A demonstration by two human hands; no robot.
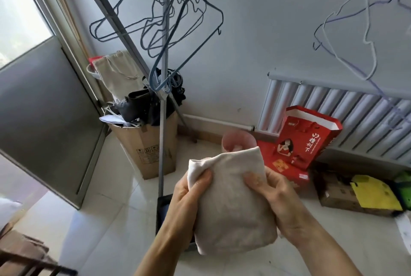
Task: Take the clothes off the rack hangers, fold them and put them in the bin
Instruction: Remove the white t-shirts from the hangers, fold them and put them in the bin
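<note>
Your two grips hold one folded cream cloth [231, 204] in the air between them. Your left grip [189, 195] pinches its upper left corner, and your right grip [273, 198] curls round its right edge. Just beyond stands one pink bin [239, 140] on the floor, beside one red bag [311, 133]. Farther off, one cardboard box [146, 149] sits by the rack pole [163, 75], with at least four wire hangers [169, 20] above and two more at right.
</note>
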